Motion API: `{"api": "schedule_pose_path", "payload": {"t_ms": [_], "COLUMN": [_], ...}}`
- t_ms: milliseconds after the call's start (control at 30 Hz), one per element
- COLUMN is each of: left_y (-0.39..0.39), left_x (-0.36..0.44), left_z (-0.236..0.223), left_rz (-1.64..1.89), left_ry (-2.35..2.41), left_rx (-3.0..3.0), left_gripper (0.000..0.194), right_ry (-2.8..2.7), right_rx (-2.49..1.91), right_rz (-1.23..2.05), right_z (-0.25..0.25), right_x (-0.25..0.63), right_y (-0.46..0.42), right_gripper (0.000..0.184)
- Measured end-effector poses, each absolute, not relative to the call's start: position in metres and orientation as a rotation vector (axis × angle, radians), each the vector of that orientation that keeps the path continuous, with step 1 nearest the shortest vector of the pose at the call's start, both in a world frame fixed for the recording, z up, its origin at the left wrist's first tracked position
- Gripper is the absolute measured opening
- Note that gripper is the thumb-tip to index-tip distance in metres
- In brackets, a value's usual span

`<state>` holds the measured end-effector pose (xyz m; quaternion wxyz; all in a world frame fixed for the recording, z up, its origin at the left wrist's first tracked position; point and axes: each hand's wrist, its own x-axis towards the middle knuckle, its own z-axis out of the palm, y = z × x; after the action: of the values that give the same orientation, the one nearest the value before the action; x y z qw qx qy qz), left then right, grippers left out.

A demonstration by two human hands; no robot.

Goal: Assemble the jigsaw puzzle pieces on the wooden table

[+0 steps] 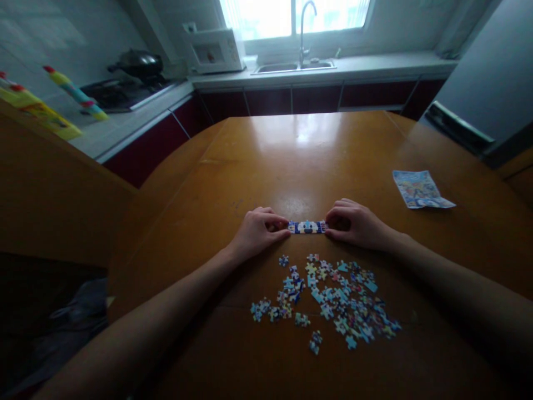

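A short strip of joined jigsaw pieces [308, 227], dark blue and white with a cartoon face, lies on the wooden table. My left hand [260, 229] pinches its left end between thumb and fingers. At the opposite end, my right hand [353, 222] grips it the same way. Nearer to me spreads a pile of loose jigsaw pieces [353, 303], mostly light blue, with a smaller cluster [287, 294] to its left. One single piece [283, 260] lies apart, just below my left hand.
A creased picture sheet [420, 190] rests on the table [300, 166] at the right. Beyond the table are a sink [295, 66], a microwave [216, 51] and a stove with a dark wok [139, 64]. Cleaning bottles [77, 93] stand at the left.
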<state>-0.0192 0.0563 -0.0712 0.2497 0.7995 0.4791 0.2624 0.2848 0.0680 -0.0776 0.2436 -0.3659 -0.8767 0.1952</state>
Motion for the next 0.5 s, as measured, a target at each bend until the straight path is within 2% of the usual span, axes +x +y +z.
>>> {"api": "schedule_pose_path", "payload": {"t_ms": [67, 233, 400, 500], "left_y": [0.056, 0.056, 0.052, 0.045], "left_x": [-0.019, -0.019, -0.021, -0.022], "left_z": [-0.072, -0.073, -0.063, -0.051], "left_rz": [0.719, 0.845, 0.858, 0.634], "left_ry": [1.301, 1.317, 1.228, 0.947], "left_rx": [2.182, 2.012, 2.056, 2.249], "left_gripper": [0.019, 0.036, 0.024, 0.016], "right_ry": [-2.368, -2.108, -1.980, -1.999], "right_rx": [-1.012, -1.155, -1.222, -1.219], "right_rz": [0.570, 0.695, 0.707, 0.697], "right_z": [-0.077, -0.080, -0.084, -0.084], "right_x": [0.285, 0.288, 0.292, 0.292], "right_y": [0.068, 0.071, 0.075, 0.076], "right_gripper": [0.018, 0.022, 0.030, 0.032]}}
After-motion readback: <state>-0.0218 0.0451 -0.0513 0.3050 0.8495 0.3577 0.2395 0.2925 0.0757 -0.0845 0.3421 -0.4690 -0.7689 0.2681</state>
